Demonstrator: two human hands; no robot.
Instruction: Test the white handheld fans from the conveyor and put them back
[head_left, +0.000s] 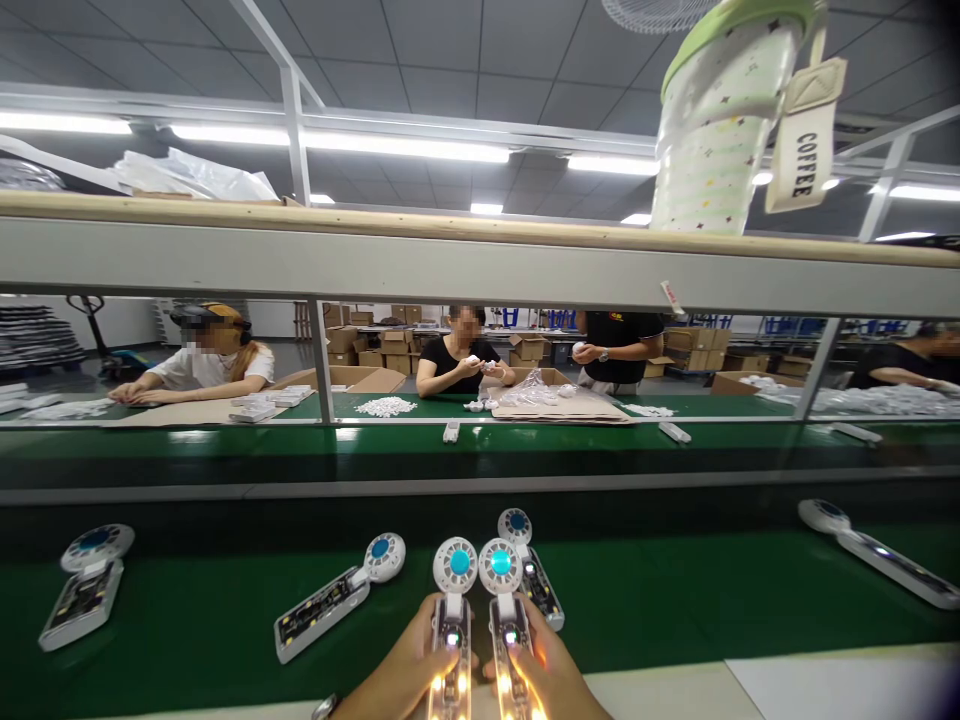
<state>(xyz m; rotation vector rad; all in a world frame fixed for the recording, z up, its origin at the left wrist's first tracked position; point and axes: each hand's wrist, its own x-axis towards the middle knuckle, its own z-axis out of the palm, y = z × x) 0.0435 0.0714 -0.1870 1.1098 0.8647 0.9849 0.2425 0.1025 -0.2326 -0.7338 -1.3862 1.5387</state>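
Head view: two small handheld fans stand side by side at the bottom centre, one in each hand, handles lit up and long axes running away from the person toward the belt. The left hand (401,672) has its fingers wrapped around the left fan (454,600); the right hand (547,675) grips the right fan (501,598) the same way, both round heads glowing blue and nearly touching. Just behind the right fan a third fan (529,565) lies on the green counter (675,600), angled away. Another unit (337,598) lies slantwise to the left, nearer the left hand, and one more (88,585) farther left. Across the conveyor, other people sit handling white parts. A patterned cup (724,110) hangs overhead.
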